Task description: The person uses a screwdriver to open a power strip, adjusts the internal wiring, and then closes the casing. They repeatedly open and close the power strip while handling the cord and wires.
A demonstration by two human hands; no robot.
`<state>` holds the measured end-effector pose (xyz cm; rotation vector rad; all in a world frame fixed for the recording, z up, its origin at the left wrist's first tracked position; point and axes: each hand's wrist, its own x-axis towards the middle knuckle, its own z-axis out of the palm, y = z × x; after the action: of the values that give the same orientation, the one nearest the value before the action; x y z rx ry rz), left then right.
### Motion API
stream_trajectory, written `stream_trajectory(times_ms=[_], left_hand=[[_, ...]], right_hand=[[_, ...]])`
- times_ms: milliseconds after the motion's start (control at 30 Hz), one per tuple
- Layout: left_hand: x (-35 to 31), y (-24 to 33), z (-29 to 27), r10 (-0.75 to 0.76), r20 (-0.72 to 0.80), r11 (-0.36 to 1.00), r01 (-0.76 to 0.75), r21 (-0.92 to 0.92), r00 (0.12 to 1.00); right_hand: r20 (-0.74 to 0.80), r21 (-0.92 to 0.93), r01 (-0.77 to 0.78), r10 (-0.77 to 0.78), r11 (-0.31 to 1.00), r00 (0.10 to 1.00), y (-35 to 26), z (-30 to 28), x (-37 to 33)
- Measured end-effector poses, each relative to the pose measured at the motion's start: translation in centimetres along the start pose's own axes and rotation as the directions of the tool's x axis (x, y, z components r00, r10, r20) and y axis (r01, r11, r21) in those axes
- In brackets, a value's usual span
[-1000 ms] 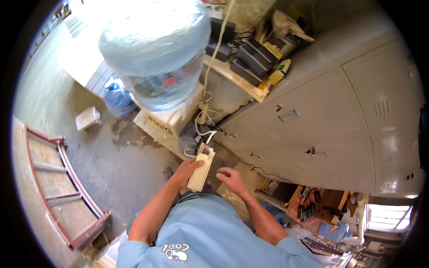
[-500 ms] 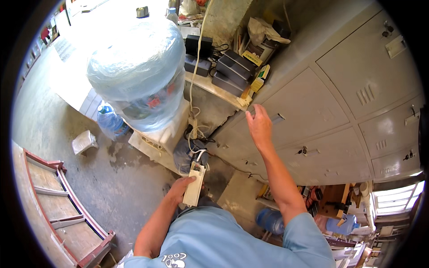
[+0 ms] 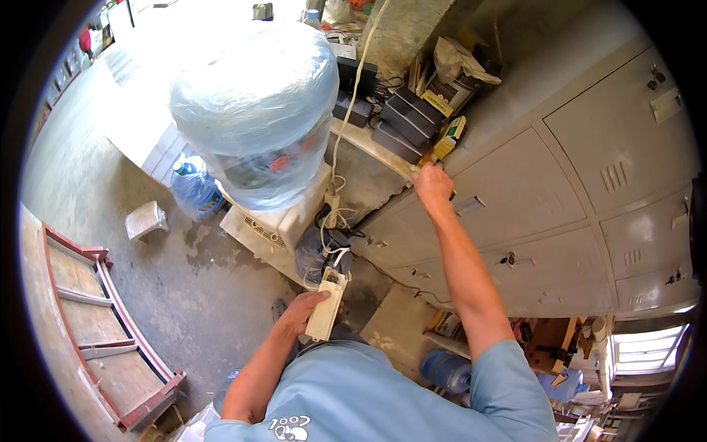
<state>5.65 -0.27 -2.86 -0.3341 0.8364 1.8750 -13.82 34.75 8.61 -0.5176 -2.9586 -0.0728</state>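
My left hand (image 3: 303,309) is closed around a cream power strip (image 3: 324,308), which it holds upright near my waist. The strip's upper end looks opened, with dark inner parts showing. White wires (image 3: 339,258) run from that end toward a dark plastic bag (image 3: 313,250). At the end of a shelf (image 3: 383,151), beside the grey lockers (image 3: 508,191), my right hand (image 3: 433,184) is closed with its fingers drawn together. Whatever they grip is hidden. Close to those fingers lies a yellow and green small box (image 3: 449,138).
A large plastic-wrapped water bottle (image 3: 254,118) stands on a white dispenser (image 3: 291,221). Dark box-shaped devices (image 3: 409,118) crowd the shelf. A small stool (image 3: 146,219) and a wrapped bottle (image 3: 195,188) stand on the floor. A red-edged wooden frame (image 3: 103,317) is at the left.
My right hand has moved in to the shelf's end, and its spread fingers have closed. The left hand still holds the power strip. The whole view has shifted slightly.
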Motion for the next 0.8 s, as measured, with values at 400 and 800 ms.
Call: stream_trajectory(times_ms=[400,800], left_hand=[[0.8,-0.4,-1.3,-0.021,0.037,1.0,0.022,-0.009,0.999],[0.6,0.5,-0.8,-0.028,0.042,0.999,0.029,-0.027,0.999]], right_hand=[[0.122,0.083,-0.028,0.017,0.996,0.992,-1.2,-3.5,-1.1],[0.057,0.189,0.091,-0.103,0.978,0.993,-0.1,-2.8,-3.0]])
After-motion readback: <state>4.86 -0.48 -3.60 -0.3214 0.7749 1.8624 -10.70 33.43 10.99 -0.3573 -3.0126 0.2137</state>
